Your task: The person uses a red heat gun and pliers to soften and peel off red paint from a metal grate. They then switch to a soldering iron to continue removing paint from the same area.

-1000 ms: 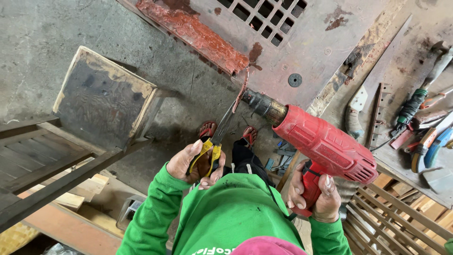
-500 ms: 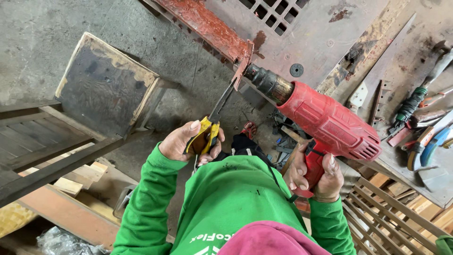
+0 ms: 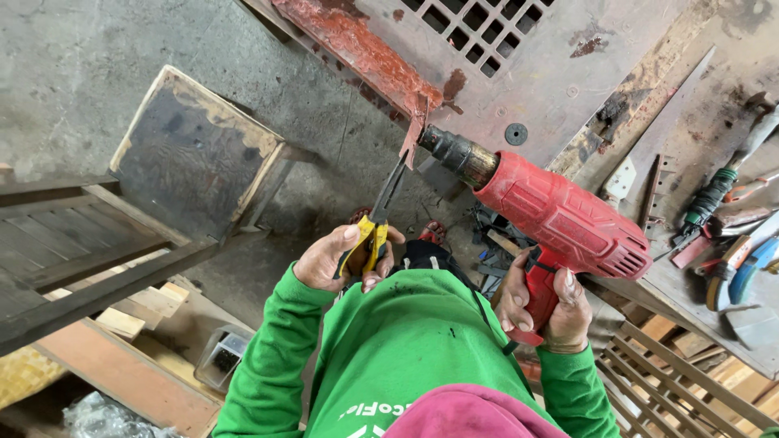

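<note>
My left hand (image 3: 337,259) grips yellow-handled long-nose pliers (image 3: 380,212). Their tips pinch a small red strip (image 3: 414,134) at the end of a red-painted metal frame edge (image 3: 357,53). My right hand (image 3: 545,304) holds the handle of a red heat gun (image 3: 560,212). Its dark metal nozzle (image 3: 450,152) points at that red strip, almost touching it. Green sleeves cover both my arms.
A grey metal panel with a grille (image 3: 479,24) lies under the work. A dark wooden stool (image 3: 195,150) stands on the left, beside wooden slats (image 3: 73,251). A handsaw (image 3: 657,154) and several hand tools (image 3: 730,243) lie on the bench at right.
The heat gun's nozzle and the pliers have come closer to the red frame's end; the pliers' tips now pinch the red strip there.
</note>
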